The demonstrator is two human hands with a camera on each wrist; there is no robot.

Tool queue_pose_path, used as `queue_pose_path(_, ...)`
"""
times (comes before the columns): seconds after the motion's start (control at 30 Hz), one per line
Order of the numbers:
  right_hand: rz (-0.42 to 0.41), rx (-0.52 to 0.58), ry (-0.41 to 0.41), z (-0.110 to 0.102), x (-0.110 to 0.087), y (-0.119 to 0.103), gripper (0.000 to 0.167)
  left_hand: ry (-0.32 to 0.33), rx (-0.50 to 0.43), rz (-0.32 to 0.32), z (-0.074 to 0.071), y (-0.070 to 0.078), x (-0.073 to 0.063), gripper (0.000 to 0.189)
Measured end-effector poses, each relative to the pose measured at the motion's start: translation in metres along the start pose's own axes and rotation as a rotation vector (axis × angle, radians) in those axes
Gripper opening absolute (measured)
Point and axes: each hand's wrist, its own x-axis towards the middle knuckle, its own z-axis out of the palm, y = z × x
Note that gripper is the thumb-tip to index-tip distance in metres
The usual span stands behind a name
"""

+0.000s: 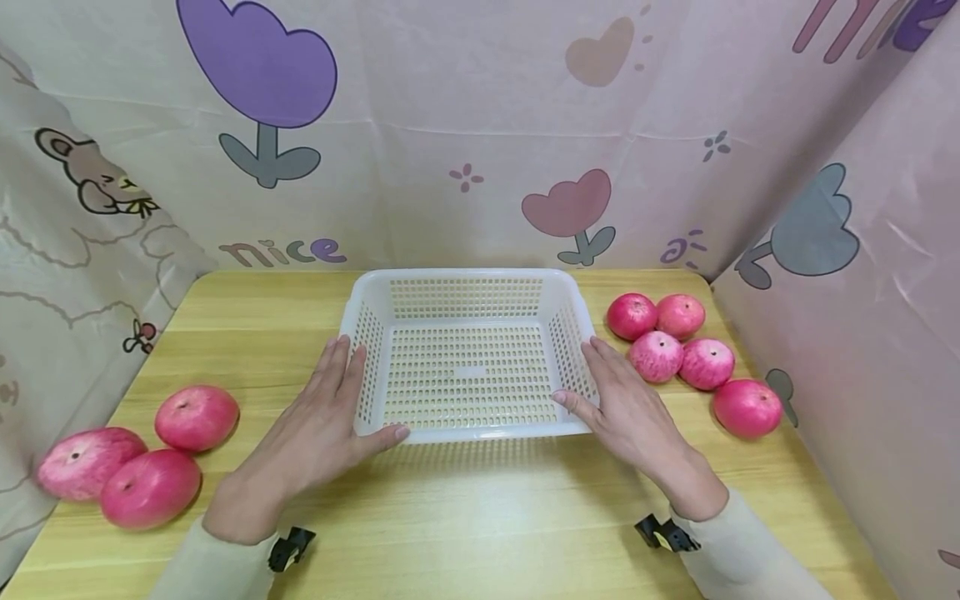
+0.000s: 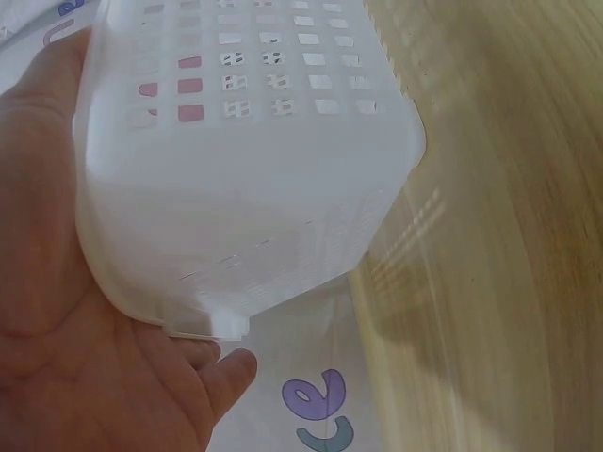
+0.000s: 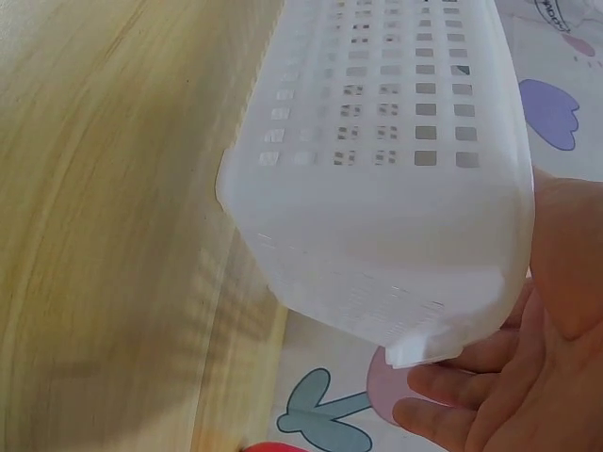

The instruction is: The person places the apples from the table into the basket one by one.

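Observation:
A white plastic basket (image 1: pixel 471 372) with a grid of square holes stands in the middle, nothing inside it. My left hand (image 1: pixel 318 433) grips its near left corner, thumb over the front rim and fingers along the left side. At the near right corner my right hand (image 1: pixel 637 408) holds the rim, its thumb reaching over the inside. In the left wrist view, the fingers (image 2: pixel 226 386) bend below the rim of the basket (image 2: pixel 236 169). The right wrist view has the fingers (image 3: pixel 452 391) under the rim in the same way, beside the basket wall (image 3: pixel 377 226).
Three pink-red apple-like fruits, one of them a round fruit (image 1: pixel 197 417), lie on the wooden table (image 1: pixel 480 517) at left. Several more, including a fruit (image 1: pixel 747 408) nearest the right edge, lie right of the basket. Patterned cloth (image 1: pixel 420 200) walls the back and both sides.

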Motion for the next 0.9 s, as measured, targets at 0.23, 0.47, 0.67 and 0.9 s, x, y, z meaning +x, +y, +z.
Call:
queue_pose_path(0.23,-0.004,-0.001,0.018,0.0007,0.0017,0.0001,0.089,-0.002,0.0,-0.009,0.001,-0.0009,0.001,0.131)
queue_pose_path(0.47,0.007,0.004,0.021,0.0024,0.0011,0.0006,0.088,0.004,0.009,-0.011,0.003,-0.0003,0.0005,0.131)
queue_pose_path(0.67,0.009,0.007,0.025,0.0026,0.0013,0.0002,0.087,0.001,-0.004,-0.018,0.0027,-0.0004,-0.0001,0.131)
queue_pose_path(0.9,0.007,0.007,0.03,0.0028,0.0012,0.0005,0.087,-0.001,-0.01,-0.023,0.0028,-0.0005,0.0005,0.132)
